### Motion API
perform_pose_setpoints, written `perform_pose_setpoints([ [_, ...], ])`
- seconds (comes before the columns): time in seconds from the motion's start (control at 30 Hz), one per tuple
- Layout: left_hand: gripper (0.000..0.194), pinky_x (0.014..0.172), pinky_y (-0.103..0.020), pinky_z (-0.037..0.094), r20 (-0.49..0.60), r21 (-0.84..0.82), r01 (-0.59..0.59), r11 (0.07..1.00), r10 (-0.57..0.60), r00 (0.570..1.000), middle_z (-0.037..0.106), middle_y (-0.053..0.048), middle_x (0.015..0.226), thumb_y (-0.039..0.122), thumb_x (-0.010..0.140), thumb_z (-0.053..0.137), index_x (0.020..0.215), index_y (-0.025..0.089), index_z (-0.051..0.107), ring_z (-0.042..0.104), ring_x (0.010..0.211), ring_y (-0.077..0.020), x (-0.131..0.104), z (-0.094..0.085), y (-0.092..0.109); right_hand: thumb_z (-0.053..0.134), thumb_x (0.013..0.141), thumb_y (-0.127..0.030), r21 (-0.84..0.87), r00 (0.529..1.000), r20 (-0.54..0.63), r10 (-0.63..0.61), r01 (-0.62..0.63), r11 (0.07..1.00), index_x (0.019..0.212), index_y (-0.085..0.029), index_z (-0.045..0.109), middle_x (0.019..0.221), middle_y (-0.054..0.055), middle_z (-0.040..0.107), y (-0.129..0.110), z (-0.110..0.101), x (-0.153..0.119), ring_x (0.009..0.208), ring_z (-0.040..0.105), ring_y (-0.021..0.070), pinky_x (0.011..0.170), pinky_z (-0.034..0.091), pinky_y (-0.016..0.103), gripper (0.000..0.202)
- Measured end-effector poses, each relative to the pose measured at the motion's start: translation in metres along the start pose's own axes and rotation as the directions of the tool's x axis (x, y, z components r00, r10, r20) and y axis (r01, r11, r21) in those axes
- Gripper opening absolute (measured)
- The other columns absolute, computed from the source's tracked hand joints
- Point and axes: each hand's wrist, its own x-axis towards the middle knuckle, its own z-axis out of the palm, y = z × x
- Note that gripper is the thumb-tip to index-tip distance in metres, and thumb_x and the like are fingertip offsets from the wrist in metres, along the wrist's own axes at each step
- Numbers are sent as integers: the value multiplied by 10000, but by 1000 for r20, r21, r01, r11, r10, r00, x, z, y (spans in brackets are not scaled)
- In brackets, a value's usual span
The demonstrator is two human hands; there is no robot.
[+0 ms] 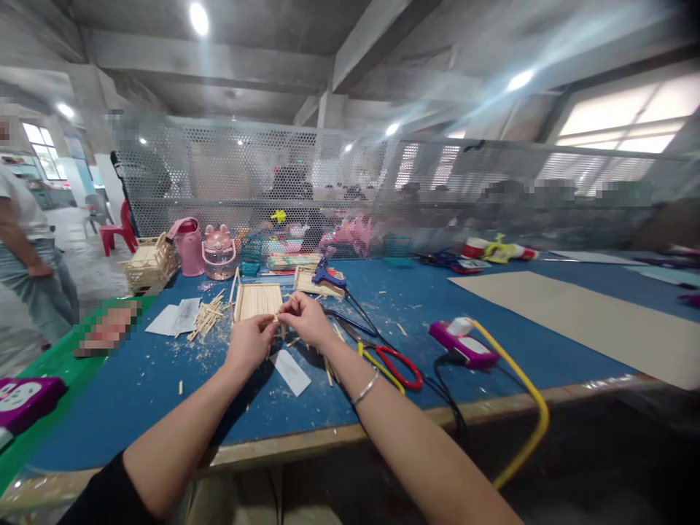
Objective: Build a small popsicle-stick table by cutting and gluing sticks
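Note:
My left hand (251, 344) and my right hand (307, 319) meet at the near edge of a small panel of wooden sticks (258, 300), which has thin sticks rising along its left side. Fingertips of both hands are pinched together around a short wooden stick (276, 319), mostly covered by the fingers. Left of the panel lies a pile of loose sticks (208, 315) beside white paper slips (183, 316). Another paper slip (291, 372) rests just below my hands. Behind my right hand, a blue glue gun (329, 275) lies by a small stick frame (306, 283).
Scissors with red and yellow handles (402, 367) lie right of my right forearm. A purple power strip (462, 344) carries a yellow cable (539, 397). Pink bottles (189, 248) and a stick-built model (150, 264) stand at the back left. Cardboard (580, 313) covers the right. A person (30, 233) stands left.

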Motion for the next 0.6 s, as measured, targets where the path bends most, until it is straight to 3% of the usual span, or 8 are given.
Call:
perform_pose_setpoints([
  [0.2, 271, 499, -243, 446, -25, -2, -34, 999, 34, 999, 694, -94, 739, 301, 754, 521, 938, 138, 634, 622, 544, -158, 0, 1, -2, 577, 576, -165, -54, 1000, 19, 14, -13, 998, 587, -203, 288, 623, -42, 530, 4, 1, 0, 584, 482, 101, 569, 380, 236, 292],
  [0.33, 279, 520, -257, 451, -35, 35, -54, 998, 55, 998, 689, -90, 681, 285, 756, 514, 959, 128, 627, 612, 514, -161, 0, 1, -4, 586, 558, -174, 11, 999, 7, 40, -40, 999, 586, -206, 273, 614, -49, 520, 5, 1, 1, 582, 477, 99, 566, 380, 235, 316],
  [0.47, 253, 564, -272, 464, -38, 69, -88, 994, 91, 995, 695, -101, 760, 276, 746, 521, 919, 150, 656, 631, 589, -177, 2, 1, -9, 587, 544, -165, 67, 999, -6, 49, -48, 997, 593, -206, 265, 600, -69, 518, 4, -7, 4, 567, 463, 85, 584, 376, 232, 329],
  [0.6, 241, 574, -279, 470, -38, 55, -114, 992, 117, 992, 697, -93, 768, 289, 747, 522, 898, 171, 668, 639, 633, -191, 4, 2, -14, 611, 513, -156, 130, 995, 46, 83, -88, 988, 590, -205, 265, 598, -71, 533, 5, -15, 6, 580, 488, 88, 595, 375, 233, 358],
])
